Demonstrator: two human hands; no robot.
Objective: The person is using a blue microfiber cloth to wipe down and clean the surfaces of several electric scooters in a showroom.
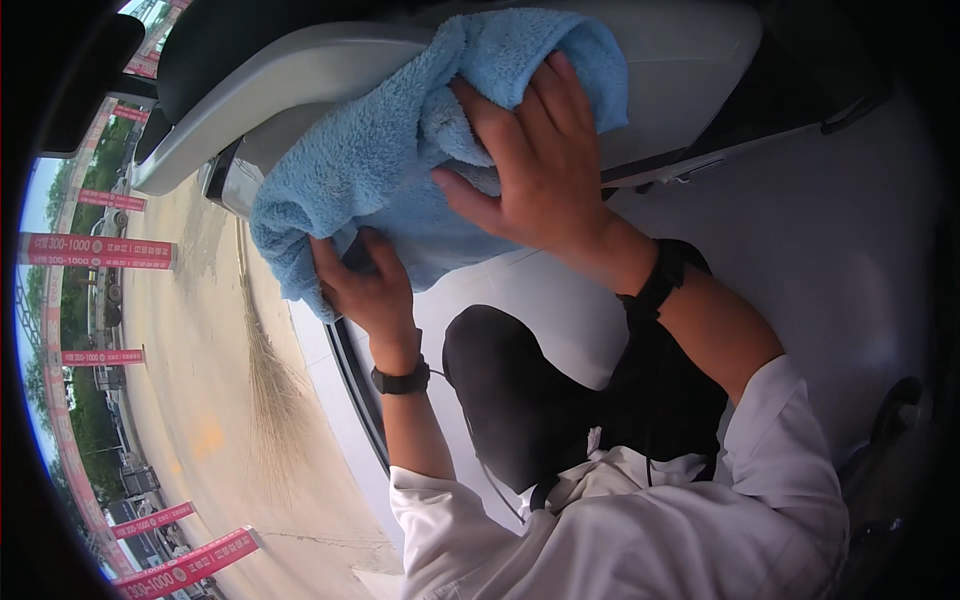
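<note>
A fluffy blue towel [360, 170] lies draped and bunched over a grey vehicle panel [690, 50] in front of me. My right hand [550, 175] grips the towel's upper right part, its fingers bent over the cloth and the thumb apart below a fold. My left hand [365, 295] holds the lower left end, with some fingertips tucked into the cloth and hidden. Both hands touch the towel, and each wrist wears a black band. The cloth covers part of the panel beneath it.
A curved light-grey trim piece [280, 70] runs along the panel's upper left. My bent knees [520, 390] in black trousers are close below the towel. A straw broom [265, 390] lies on the concrete floor at left. Red-and-white signs [100, 250] stand farther off.
</note>
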